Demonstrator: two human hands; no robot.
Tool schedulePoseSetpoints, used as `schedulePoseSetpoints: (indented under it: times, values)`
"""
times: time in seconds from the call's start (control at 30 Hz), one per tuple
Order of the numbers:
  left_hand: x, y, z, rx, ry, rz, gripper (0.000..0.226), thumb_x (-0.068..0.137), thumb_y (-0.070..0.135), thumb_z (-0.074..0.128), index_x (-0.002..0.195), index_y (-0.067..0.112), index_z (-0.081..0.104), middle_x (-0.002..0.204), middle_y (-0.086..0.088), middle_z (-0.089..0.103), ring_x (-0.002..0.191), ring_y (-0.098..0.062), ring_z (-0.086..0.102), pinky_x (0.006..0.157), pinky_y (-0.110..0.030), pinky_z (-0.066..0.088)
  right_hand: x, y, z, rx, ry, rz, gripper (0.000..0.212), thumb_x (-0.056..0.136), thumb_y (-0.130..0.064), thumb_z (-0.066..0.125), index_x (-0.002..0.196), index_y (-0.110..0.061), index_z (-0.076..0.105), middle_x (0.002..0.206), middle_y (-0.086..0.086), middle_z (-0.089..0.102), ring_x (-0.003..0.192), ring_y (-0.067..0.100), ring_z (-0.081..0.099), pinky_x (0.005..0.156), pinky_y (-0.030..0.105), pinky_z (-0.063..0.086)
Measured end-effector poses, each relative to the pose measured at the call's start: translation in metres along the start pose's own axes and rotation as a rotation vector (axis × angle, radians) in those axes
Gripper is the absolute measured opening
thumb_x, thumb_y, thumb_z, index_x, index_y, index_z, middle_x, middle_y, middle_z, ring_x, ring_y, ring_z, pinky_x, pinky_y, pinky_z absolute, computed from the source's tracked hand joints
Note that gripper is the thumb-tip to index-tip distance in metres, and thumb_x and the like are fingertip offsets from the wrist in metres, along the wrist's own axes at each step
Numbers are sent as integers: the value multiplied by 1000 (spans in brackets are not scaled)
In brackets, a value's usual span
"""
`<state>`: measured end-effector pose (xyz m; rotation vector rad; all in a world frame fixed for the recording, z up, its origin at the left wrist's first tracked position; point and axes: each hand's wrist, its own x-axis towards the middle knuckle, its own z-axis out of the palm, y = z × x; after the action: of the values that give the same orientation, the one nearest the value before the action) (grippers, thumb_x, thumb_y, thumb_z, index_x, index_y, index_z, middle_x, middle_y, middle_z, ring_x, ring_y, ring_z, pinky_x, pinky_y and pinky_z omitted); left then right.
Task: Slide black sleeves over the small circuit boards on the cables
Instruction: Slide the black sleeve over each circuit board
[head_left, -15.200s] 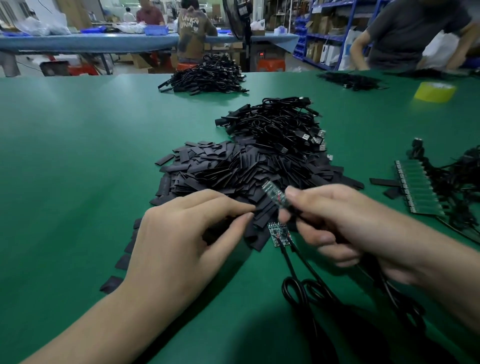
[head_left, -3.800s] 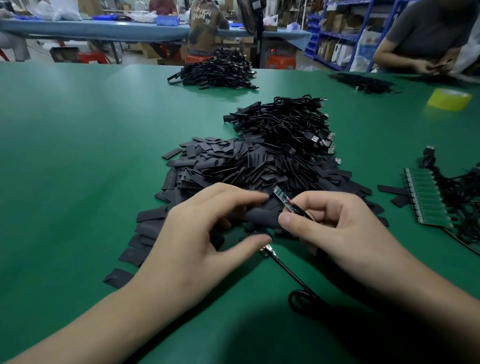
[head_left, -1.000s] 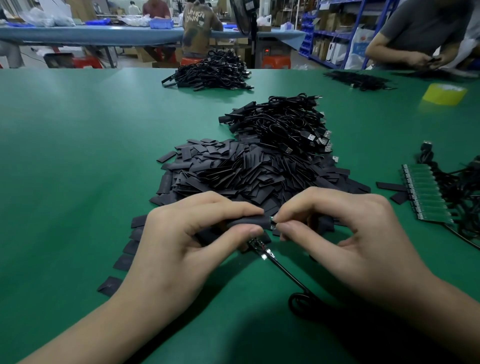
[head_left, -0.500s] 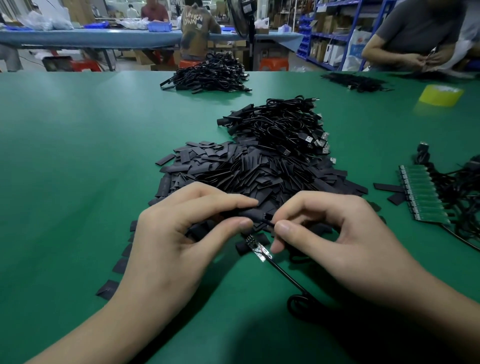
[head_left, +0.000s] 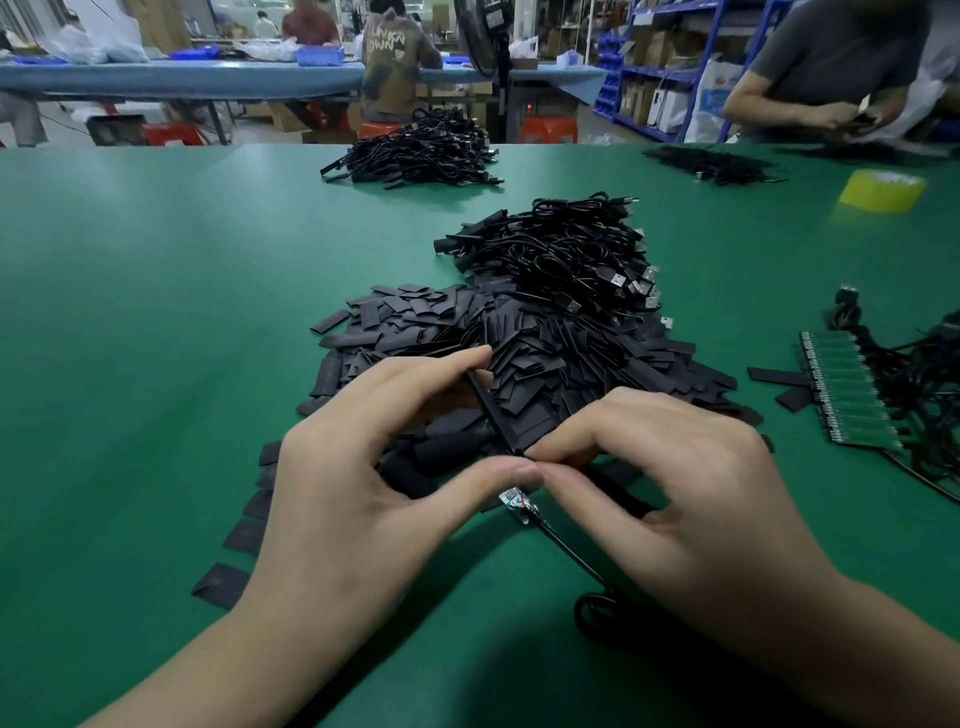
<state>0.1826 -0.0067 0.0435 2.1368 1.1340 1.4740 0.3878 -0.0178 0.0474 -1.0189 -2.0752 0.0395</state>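
Observation:
My left hand (head_left: 358, 483) pinches a flat black sleeve (head_left: 491, 410) between forefinger and thumb, the sleeve standing on edge and slanting toward my right hand (head_left: 670, 499). My right thumb and forefinger pinch at the sleeve's near end, where its mouth meets the cable; the board itself is hidden there. A second small circuit board (head_left: 514, 501) on a black cable (head_left: 566, 551) lies bare on the green table (head_left: 156, 312) just below my thumbs. A big pile of loose black sleeves (head_left: 519, 353) sits right behind my hands.
A heap of coiled black USB cables (head_left: 561, 254) lies behind the sleeves. Right of it is a green panel of boards (head_left: 847, 395) with tangled cables. Yellow tape roll (head_left: 883, 189) at far right, another cable heap (head_left: 421, 153) at the back. People work at the table's far edge.
The sleeve has turned from lying level between my hands to standing on edge, slanting away from me. My thumbs have closed together at its near end.

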Motion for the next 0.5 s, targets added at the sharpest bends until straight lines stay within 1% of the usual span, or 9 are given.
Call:
schedulePoseSetpoints:
  times: [0.1, 0.23, 0.37, 0.43, 0.5]
  values:
    - [1, 2, -4, 104, -6, 52, 59, 75, 47, 81, 123, 16, 70, 113, 6, 72, 107, -12, 68, 97, -28, 52, 1, -1, -1, 72, -20, 8, 3, 90, -19, 73, 89, -22, 74, 80, -12, 68, 76, 9, 65, 67, 33, 51]
    - [2, 4, -9, 162, 20, 100, 54, 77, 45, 81, 118, 12, 71, 108, 1, 74, 102, -12, 70, 94, -23, 51, 0, -3, -5, 239, -45, 92, 9, 89, -17, 71, 91, -24, 75, 83, -15, 71, 82, 6, 69, 72, 22, 50]
    - [0, 5, -9, 179, 13, 159, 52, 77, 45, 80, 115, 10, 72, 105, 2, 72, 97, -7, 69, 92, -18, 50, 2, -2, -5, 210, -28, 60, 6, 88, -17, 73, 93, -20, 76, 85, -16, 71, 84, 6, 69, 74, 23, 52]
    - [-1, 6, -8, 176, 3, 177, 52, 76, 45, 80, 114, 10, 72, 103, 0, 73, 93, -12, 70, 86, -19, 52, 2, -2, -4, 164, -16, 7, 6, 87, -17, 75, 93, -18, 76, 85, -14, 71, 81, 6, 67, 72, 25, 52]
    - [-1, 6, -8, 171, -3, 184, 51, 76, 44, 81, 113, 10, 72, 100, -1, 74, 90, -16, 71, 82, -22, 55, 2, -1, -5, 118, 6, -44, 4, 87, -17, 76, 91, -16, 76, 84, -12, 71, 79, 7, 66, 70, 29, 51]
